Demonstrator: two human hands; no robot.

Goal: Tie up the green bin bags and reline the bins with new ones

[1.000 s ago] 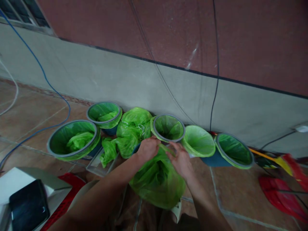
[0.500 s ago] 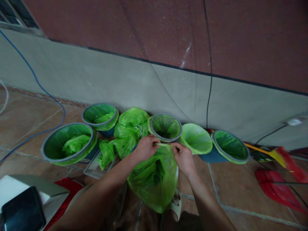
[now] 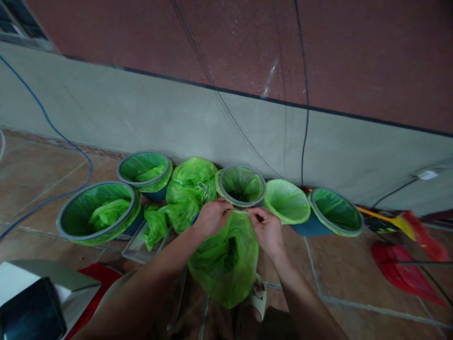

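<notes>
A green plastic bag [image 3: 226, 274] hangs in front of me, its far edge stretched between my two hands. My left hand [image 3: 214, 217] is closed on that edge at the left. At the right, my right hand [image 3: 267, 229] pinches the same edge between thumb and fingers. Just beyond my hands stands a grey-rimmed bin [image 3: 264, 182] with a green liner. To its left sit bunched green bags [image 3: 193, 184] with white drawstrings. What lies under the held bag is hidden.
Lined bins [image 3: 94, 237] stand at the left, with others [image 3: 360, 230] at the right. A clear plastic tray [image 3: 136, 252], a white box [image 3: 76, 297] and a black phone-like object [image 3: 31, 311] lie left. A red dustpan [image 3: 392, 271] and blue cable [image 3: 49, 120] are on the floor.
The view has shifted slightly. Both hands keep their grip on the bag's edge, and the bag hangs almost as before.
</notes>
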